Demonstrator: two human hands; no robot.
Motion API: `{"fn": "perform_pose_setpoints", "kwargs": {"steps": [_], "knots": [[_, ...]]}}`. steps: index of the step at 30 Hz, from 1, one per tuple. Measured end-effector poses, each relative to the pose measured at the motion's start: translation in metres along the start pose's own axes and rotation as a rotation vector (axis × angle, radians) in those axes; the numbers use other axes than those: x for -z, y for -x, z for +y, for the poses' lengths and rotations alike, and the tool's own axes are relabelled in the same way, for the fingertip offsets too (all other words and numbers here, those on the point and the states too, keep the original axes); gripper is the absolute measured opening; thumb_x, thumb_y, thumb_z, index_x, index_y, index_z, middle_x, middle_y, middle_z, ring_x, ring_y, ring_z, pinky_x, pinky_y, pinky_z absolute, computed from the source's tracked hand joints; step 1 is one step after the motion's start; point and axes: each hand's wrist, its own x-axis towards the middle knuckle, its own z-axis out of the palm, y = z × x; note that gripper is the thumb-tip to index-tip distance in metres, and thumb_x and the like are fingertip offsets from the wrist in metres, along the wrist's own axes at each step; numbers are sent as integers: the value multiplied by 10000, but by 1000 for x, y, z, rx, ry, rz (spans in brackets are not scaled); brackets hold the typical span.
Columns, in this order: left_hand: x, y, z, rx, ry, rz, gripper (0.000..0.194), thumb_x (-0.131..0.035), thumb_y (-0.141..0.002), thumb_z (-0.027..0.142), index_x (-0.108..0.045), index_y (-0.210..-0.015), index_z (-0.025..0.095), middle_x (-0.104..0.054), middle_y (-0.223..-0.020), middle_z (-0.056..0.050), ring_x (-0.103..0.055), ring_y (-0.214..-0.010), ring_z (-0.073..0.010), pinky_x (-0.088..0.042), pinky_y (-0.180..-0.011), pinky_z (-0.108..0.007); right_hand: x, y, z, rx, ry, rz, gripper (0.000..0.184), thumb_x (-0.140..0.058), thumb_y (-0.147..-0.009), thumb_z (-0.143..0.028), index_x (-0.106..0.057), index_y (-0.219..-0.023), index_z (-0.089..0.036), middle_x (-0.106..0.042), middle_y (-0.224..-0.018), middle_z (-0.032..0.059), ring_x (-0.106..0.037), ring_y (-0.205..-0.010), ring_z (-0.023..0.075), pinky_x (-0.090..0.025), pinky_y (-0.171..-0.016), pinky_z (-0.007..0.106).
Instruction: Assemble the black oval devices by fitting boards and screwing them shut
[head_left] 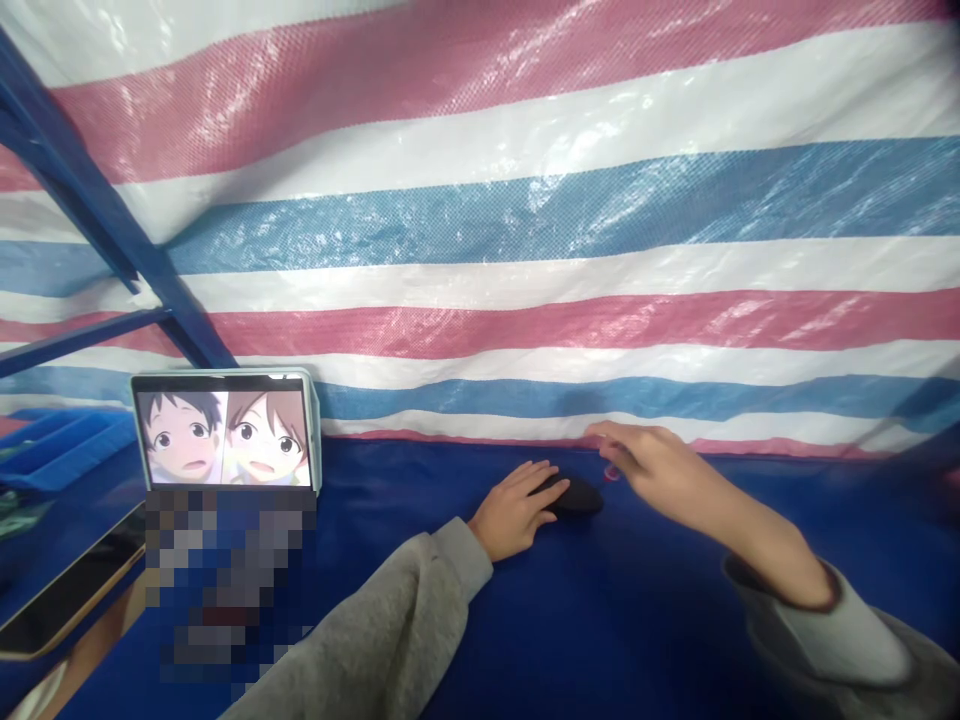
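Gray sleeve (394, 620), bottom centre; left hand (510, 515) spread on black mouse-like object (581, 497); right hand (667, 475) curled, with unclear grip on pink loop (612, 476); possible drop from loose pinch.

Black rounded object (579, 495) on tabletop (600, 620); pink loop (611, 474) nearby.

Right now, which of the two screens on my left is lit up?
The tablet, which stands upright; the phone at the lower left has a dark screen.

1 black object (576, 496) | 1 pink loop (612, 474) | 1 tablet (226, 440) | 1 phone (79, 578) | 1 tray (79, 458)
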Motion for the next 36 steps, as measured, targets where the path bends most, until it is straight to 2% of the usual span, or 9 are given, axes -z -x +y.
{"fn": "perform_pose_setpoints", "kwargs": {"steps": [4, 9, 12, 15, 21, 27, 33, 36], "knots": [[-1, 0, 0, -5, -9, 2, 436, -466, -969, 302, -419, -1394, 213, -438, -1443, -85, -342, -1384, -211, -278, -1166, -439, -3, 0, -2, -43, 29, -30, 366, -358, -933, -367, -629, -1114, -202, -672, -626, 23, -642, -593, 189, -431, -597, 272], [-1, 1, -1, -19, -16, -5, 438, -459, -972, 301, -411, -1400, 219, -429, -1450, -82, -330, -1390, -212, -275, -1167, -441, -7, -1, -1, -121, 260, 22, 409, -309, -957, -433, -646, -899, -209, -681, -678, 64, -651, -661, 214, -368, -564, 272], [-1, 1, -1, -10, -14, -5, 438, -451, -976, 305, -404, -1404, 229, -433, -1447, -79, -343, -1383, -214, -286, -1162, -448, -5, -2, -1, -161, 336, 0, 356, -311, -946, -332, -623, -829, -206, -689, -726, 71, -649, -684, 215, -342, -569, 278], [-2, 1, -1, -10, -9, 2, 438, -447, -977, 311, -405, -1404, 226, -437, -1443, -83, -345, -1382, -216, -289, -1160, -450, -4, -2, -2, -122, 300, -25, 276, -348, -897, -220, -621, -867, -204, -703, -803, 68, -657, -746, 213, -357, -607, 279], [-2, 1, -1, -13, -6, -4, 430, -449, -976, 310, -420, -1394, 214, -439, -1441, -86, -343, -1383, -218, -276, -1166, -449, -7, -2, 1, -101, 287, -5, 343, -313, -950, -311, -589, -1134, -225, -708, -758, 60, -664, -718, 228, -378, -620, 292], [-1, 1, -1, -9, -7, -4, 434, -450, -975, 308, -412, -1399, 222, -434, -1445, -85, -342, -1384, -218, -282, -1160, -460, -6, -1, -1, -102, 278, 15, 376, -313, -956, -408, -641, -988, -228, -688, -688, 51, -648, -663, 216, -378, -593, 281], [0, 0, 0, -4, 0, 2, 434, -470, -968, 304, -431, -1389, 203, -448, -1436, -91, -341, -1385, -216, -281, -1165, -440, -4, 0, -2, 25, 197, 33, 280, -381, -875, -201, -639, -983, -208, -706, -983, 64, -654, -827, 201, -404, -693, 282], [0, 0, -1, -18, 2, -2, 432, -471, -966, 287, -430, -1388, 203, -431, -1451, -90, -311, -1401, -212, -272, -1166, -448, -4, -1, 2, -20, 238, 19, 297, -350, -898, -217, -637, -971, -204, -714, -820, 60, -655, -743, 210, -394, -651, 292]]}}
